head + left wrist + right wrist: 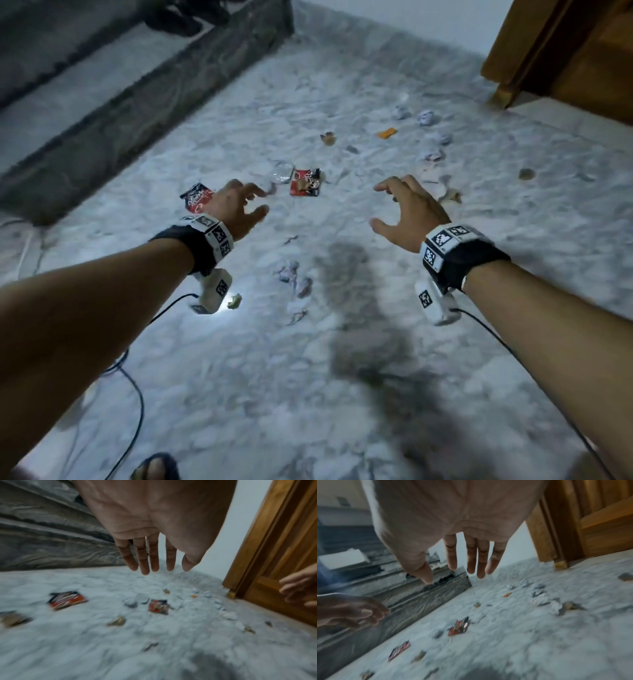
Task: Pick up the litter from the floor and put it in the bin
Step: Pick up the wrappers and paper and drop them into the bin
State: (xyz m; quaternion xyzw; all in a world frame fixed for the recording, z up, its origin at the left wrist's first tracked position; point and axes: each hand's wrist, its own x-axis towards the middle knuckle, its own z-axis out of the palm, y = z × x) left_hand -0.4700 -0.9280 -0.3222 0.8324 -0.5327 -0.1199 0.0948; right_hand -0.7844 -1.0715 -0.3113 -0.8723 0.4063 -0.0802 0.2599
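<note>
Litter lies scattered over the white marble floor (342, 342). A red and black snack wrapper (305, 183) lies ahead between my hands, a second one (195, 202) partly behind my left hand (251, 202). A clear plastic scrap (282, 172), an orange scrap (387, 132), brown bits (328, 138) and several crumpled white papers (426, 117) lie farther off. Crumpled paper (294, 277) lies nearer me. Both hands hover above the floor, fingers spread, holding nothing. My right hand (397, 202) is over a brown scrap (452, 196). No bin is in view.
A dark stone step (137, 113) runs along the left. A wooden door and frame (565, 58) stand at the far right. Black cables (137, 394) trail from both wrists. My sandalled foot (156, 467) is at the bottom edge. A shadow darkens the near floor.
</note>
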